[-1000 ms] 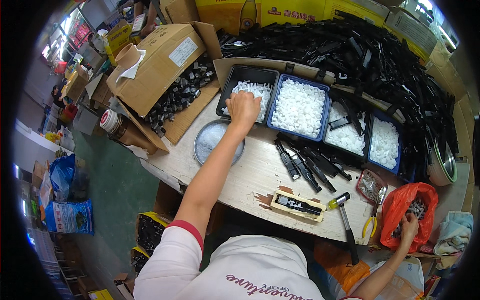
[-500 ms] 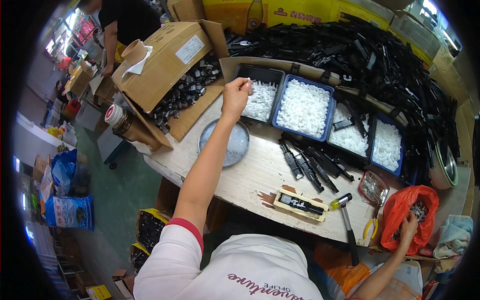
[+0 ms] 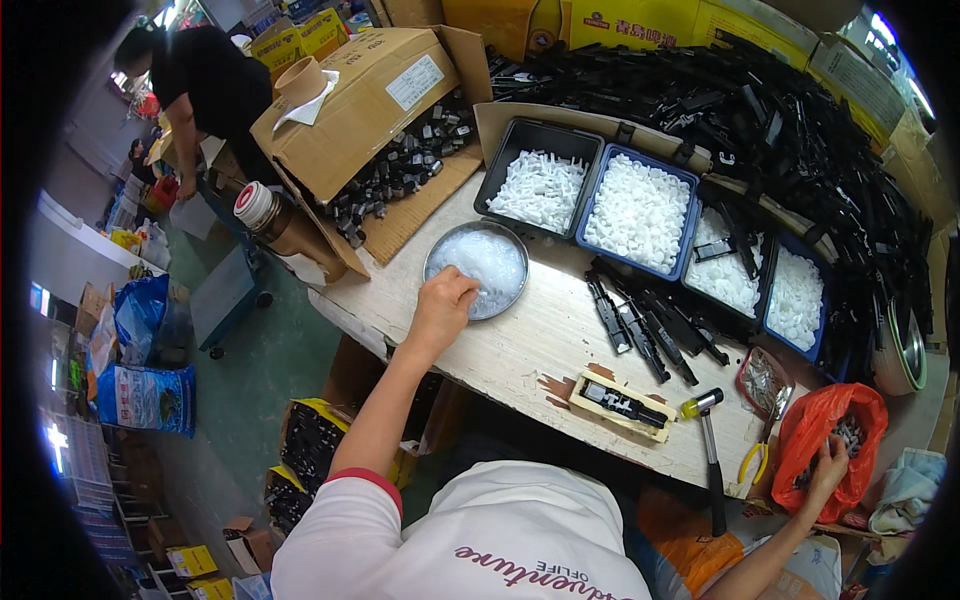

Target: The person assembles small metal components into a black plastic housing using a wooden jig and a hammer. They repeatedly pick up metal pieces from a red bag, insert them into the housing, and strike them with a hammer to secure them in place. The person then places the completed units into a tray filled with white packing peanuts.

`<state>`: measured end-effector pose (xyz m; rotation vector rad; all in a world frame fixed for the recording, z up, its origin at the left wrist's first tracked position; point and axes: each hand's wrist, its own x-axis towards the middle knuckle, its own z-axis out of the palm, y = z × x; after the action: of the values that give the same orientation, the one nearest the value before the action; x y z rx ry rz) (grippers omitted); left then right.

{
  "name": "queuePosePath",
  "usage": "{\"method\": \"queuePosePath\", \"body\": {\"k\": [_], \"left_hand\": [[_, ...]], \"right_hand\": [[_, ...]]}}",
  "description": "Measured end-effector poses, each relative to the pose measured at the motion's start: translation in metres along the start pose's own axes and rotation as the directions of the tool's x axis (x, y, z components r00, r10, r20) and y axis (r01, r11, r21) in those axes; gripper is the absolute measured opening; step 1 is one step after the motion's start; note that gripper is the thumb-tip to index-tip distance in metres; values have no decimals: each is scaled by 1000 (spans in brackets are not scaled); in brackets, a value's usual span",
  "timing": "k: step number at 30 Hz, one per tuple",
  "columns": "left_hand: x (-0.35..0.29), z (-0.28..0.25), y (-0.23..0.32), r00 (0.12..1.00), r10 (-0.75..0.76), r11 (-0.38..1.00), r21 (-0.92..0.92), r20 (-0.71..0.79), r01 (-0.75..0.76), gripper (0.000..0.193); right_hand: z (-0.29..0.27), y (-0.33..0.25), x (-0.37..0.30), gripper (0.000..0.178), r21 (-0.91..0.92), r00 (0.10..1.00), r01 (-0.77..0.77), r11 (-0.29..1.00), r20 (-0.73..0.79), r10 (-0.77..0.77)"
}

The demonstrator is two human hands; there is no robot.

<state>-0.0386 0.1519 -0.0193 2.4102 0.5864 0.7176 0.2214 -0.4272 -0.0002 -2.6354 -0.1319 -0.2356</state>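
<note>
My left hand is closed in a pinch at the near-left rim of a round metal dish of whitish, grease-like paste. Its fingertips dip over the paste, and what they hold is hidden. My right hand is inside the mouth of a red plastic bag, its fingers curled beside small grey metal parts. I cannot make out what is between them. On the bench, a wooden holder carries a black and silver mechanism. A hammer with a yellow-green head lies beside it.
Behind the dish stand a black tray of white plastic pegs, a blue tray of white pieces and further trays. Several black mechanisms lie before them, with a large black heap behind. A cardboard box and thermos stand left. Yellow-handled pliers lie right.
My left hand has moved from the tray of white pegs down toward me to the paste dish. My right hand remains in the red bag. The view has shifted slightly.
</note>
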Motion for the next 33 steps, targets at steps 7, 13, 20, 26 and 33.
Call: {"method": "queuePosePath", "body": {"k": [7,13,20,26,33], "left_hand": [[8,20,-6,992,120,964,234,33,-125,9],[2,-8,24,990,-134,978,-164,-34,127,8],[-15,13,74,832,-303,435,-709,465,555,10],[-21,36,98,727,-202,229,-690,657,687,13],[-21,40,109,628,-201,95,-623,752,777,11]], "right_hand": [[-14,-27,-14,24,77,954,129,989,-283,-103],[1,-129,-53,25,425,999,7,905,30,-21],[94,-245,-109,22,568,701,457,685,244,-670],[107,-279,-116,20,621,608,573,536,116,-785],[108,-277,-116,23,586,560,658,472,38,-828]]}}
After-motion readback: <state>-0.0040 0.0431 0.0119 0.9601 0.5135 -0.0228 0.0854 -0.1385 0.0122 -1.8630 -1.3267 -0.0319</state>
